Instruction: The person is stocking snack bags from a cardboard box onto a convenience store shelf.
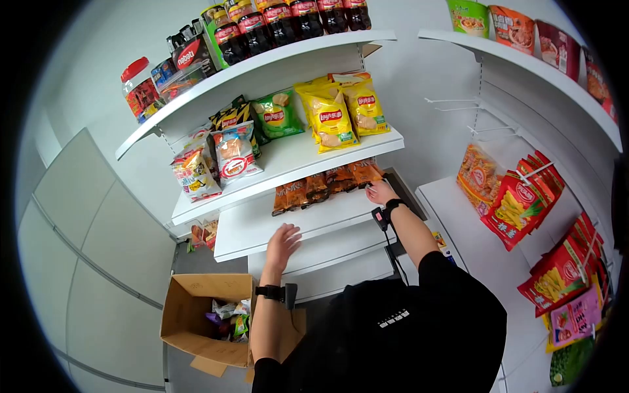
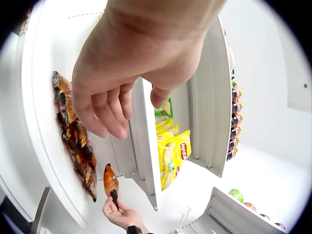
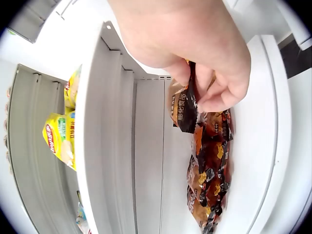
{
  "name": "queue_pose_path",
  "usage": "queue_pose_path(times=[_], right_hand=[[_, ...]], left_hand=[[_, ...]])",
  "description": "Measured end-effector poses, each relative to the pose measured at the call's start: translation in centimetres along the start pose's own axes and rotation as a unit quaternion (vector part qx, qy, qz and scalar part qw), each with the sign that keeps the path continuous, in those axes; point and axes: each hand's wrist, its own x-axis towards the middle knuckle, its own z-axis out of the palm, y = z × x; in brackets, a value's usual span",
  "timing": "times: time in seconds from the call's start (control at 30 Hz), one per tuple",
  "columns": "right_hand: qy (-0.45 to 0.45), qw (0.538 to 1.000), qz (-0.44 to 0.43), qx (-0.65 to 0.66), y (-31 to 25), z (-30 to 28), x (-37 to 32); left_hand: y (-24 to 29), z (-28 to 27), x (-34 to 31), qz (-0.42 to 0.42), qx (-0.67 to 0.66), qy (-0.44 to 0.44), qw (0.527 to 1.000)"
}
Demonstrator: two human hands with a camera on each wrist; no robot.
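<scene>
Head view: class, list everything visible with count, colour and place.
Bottles: at least six, dark, top shelf
Jar: one, red-lidded, top shelf's left end
Noodle tubs: four, mixed, right shelf
Chip bags: several, yellow, green, black, second shelf
Smaller bags: several, mostly white, second shelf's left
Snack bags: several, orange-brown, third shelf
Hanging bags: several, red, right side
Pouch: one, pink, lower right
Cardboard box: one, brown, floor, packets inside
Wrist cameras: two, black, both wrists
Left hand: one, bare, before third shelf
Right hand: one, bare, pinching a snack bag
</scene>
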Motion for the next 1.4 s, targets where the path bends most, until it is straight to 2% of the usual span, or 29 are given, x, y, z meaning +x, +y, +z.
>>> queue_pose_path(times=[0.1, 0.13, 0.23, 0.3, 0.37, 0.47, 0.57, 0.63, 0.8, 0.9, 1.0, 1.27, 1.4], right_hand=[[-0.094, 0.992, -0.050, -0.067, -0.7, 0.0, 5.4], [-0.045, 0.998, -0.028, -0.037, -0.9, 0.5, 6.4], [0.001, 1.000, 0.007, 0.009, -1.2, 1.0, 8.9], [0.059, 0.995, -0.028, -0.071, -1.1, 1.9, 9.8], [0.048, 0.988, -0.030, -0.144, -1.0, 2.0, 10.4], [0.049, 0.981, 0.002, -0.186, -0.9, 1.1, 11.2], [0.030, 0.958, 0.009, -0.285, -1.7, 1.7, 10.3], [0.024, 0.956, -0.005, -0.292, -1.8, 1.8, 8.1], [0.020, 0.976, -0.015, -0.216, -0.4, 0.6, 2.6], [0.018, 0.984, -0.012, -0.176, 1.7, -1.9, -1.7], [0.004, 0.986, -0.007, -0.169, 4.3, -4.6, -7.9], [0.091, 0.992, 0.016, -0.091, 10.6, -13.7, -22.5], [0.124, 0.989, 0.034, -0.072, 12.2, -16.4, -28.5]], left_hand=[[-0.1, 0.8, 2.0, 0.053, -0.002, -0.008, 0.999], [-0.6, 1.0, 2.5, 0.063, -0.004, -0.010, 0.998], [-2.1, 1.5, 3.3, 0.085, -0.007, -0.011, 0.996], [-3.2, 1.5, 2.9, 0.091, -0.011, -0.010, 0.996], [-3.9, 1.0, 2.1, 0.074, -0.018, 0.018, 0.997], [-5.0, -0.7, 1.1, 0.055, -0.015, 0.050, 0.997], [-4.0, -1.5, 0.9, 0.036, -0.016, 0.068, 0.997], [-3.7, -1.6, 0.5, 0.019, -0.016, 0.075, 0.997], [-2.8, -1.2, -1.7, -0.034, -0.015, 0.037, 0.999], [-2.1, -1.4, -4.0, -0.072, 0.003, -0.010, 0.997], [-1.7, -1.5, -6.0, -0.108, 0.015, -0.022, 0.994], [-4.6, -3.1, -10.0, -0.155, -0.021, -0.029, 0.987], [-7.3, -5.6, -13.4, -0.166, -0.083, 0.008, 0.983]])
